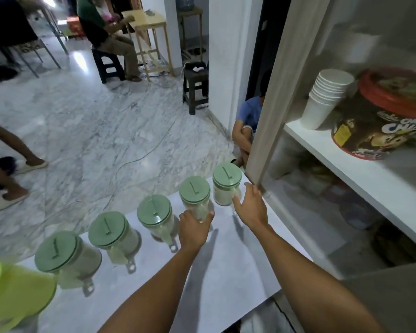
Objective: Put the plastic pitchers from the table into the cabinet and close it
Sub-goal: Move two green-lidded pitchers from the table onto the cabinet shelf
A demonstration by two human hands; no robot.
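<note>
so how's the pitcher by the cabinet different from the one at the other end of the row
The pitcher by the cabinet has the right hand reaching for its handle; the far-left pitcher stands untouched. The first sits beside the open cabinet, the second next to a lime-green container. Both stand upright on the table with green lids on.

Five clear plastic pitchers with round green lids (pixel 152 218) stand in a row on the white table (pixel 226 272). On the cabinet's white shelf (pixel 360 169) above that table: one stack of white paper cups (pixel 322 102) and one round red-lidded tin (pixel 384 114).
</note>
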